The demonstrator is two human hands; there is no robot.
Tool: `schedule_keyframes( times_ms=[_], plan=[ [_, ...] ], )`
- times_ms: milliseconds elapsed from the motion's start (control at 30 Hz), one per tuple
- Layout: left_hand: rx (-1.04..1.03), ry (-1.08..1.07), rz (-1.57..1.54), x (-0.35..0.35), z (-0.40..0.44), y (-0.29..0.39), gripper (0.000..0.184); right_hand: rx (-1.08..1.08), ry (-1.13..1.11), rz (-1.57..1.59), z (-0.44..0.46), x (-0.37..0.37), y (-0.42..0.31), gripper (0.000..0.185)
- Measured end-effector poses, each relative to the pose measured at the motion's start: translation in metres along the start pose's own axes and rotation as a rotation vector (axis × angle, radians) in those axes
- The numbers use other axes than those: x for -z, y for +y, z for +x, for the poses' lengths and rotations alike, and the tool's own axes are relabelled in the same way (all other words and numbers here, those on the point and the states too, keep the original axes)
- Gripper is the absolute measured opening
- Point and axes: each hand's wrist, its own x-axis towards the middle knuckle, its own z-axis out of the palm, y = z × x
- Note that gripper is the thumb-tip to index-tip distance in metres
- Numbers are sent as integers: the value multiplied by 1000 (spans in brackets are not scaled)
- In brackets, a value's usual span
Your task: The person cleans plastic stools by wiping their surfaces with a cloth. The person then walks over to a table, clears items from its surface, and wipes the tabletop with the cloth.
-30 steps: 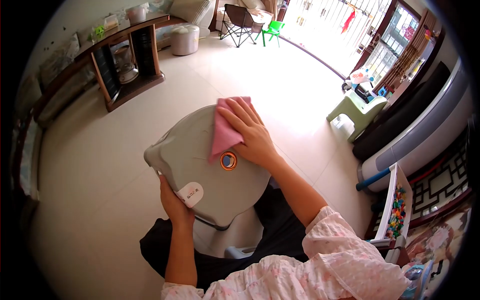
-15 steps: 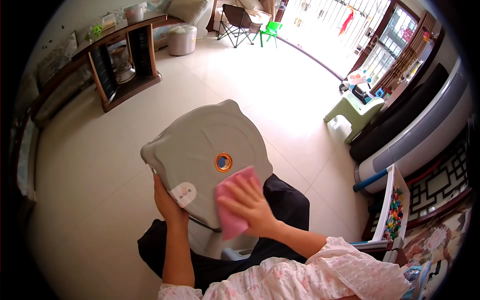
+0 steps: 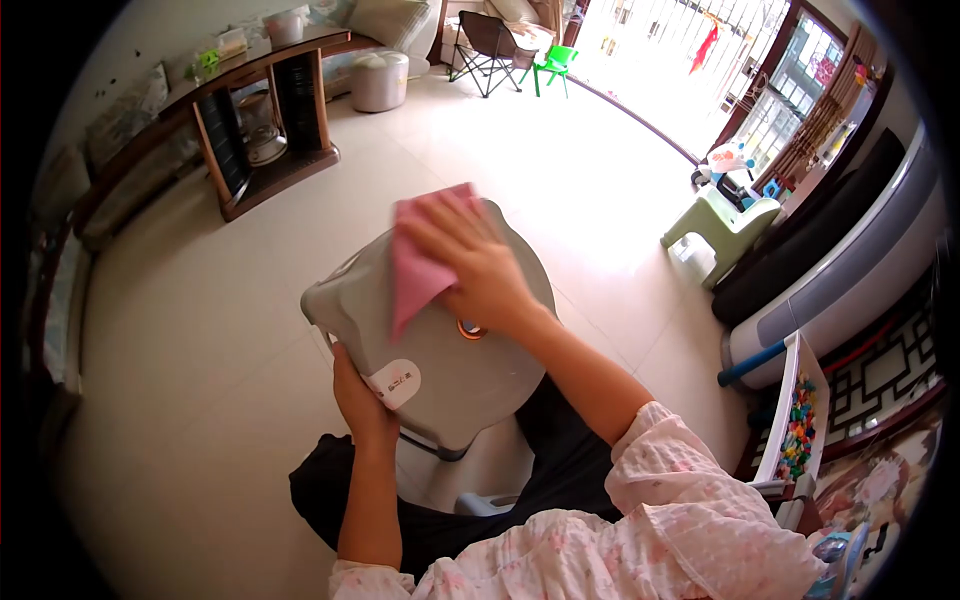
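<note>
A grey plastic stool (image 3: 480,385) with a rounded-square seat is held tilted above my lap. Its centre hole has an orange ring (image 3: 470,329), partly covered by my right wrist, and a white label (image 3: 396,383) sits near the left edge. My left hand (image 3: 365,400) grips that left edge, thumb on the rim; the fingers underneath are hidden. With fingers spread, my right hand (image 3: 475,265) presses a pink cloth (image 3: 415,275) flat against the far part of the seat. The moving hand is slightly blurred.
Black-trousered knees (image 3: 325,485) lie beneath the stool. To the right are a bin of colourful small pieces (image 3: 798,430), a blue tube (image 3: 750,364) and a light green child's chair (image 3: 720,230). A wooden cabinet (image 3: 280,180) and a round pouf (image 3: 379,82) stand at the back left.
My right hand has slid the pink cloth from the near right of the seat up to its far edge. My left hand keeps its hold. The view has shifted slightly.
</note>
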Motion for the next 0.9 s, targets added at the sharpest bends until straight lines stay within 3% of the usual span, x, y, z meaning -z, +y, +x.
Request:
schedule_keyframes(
  times_ms=[167,333,533,633,800,867,900],
  plan=[
    [-13,28,-24,-5,-4,1,45,-233,46,-57,-60,22,32,71],
    [-16,43,24,0,1,2,48,-397,56,-5,-144,24,-1,63],
    [0,31,24,-4,0,2,46,-275,-111,58,-171,20,-71,70],
    [-38,8,12,-3,1,0,43,-84,-241,161,-136,16,-89,75],
    [-113,-170,25,30,18,-21,45,124,-186,179,-50,-1,-82,71],
    [-399,-130,571,9,-2,-14,46,159,-128,157,-25,-1,-68,72],
    [-107,-41,4,-5,-11,-6,47,146,-85,136,-16,-1,-59,72]
  ],
)
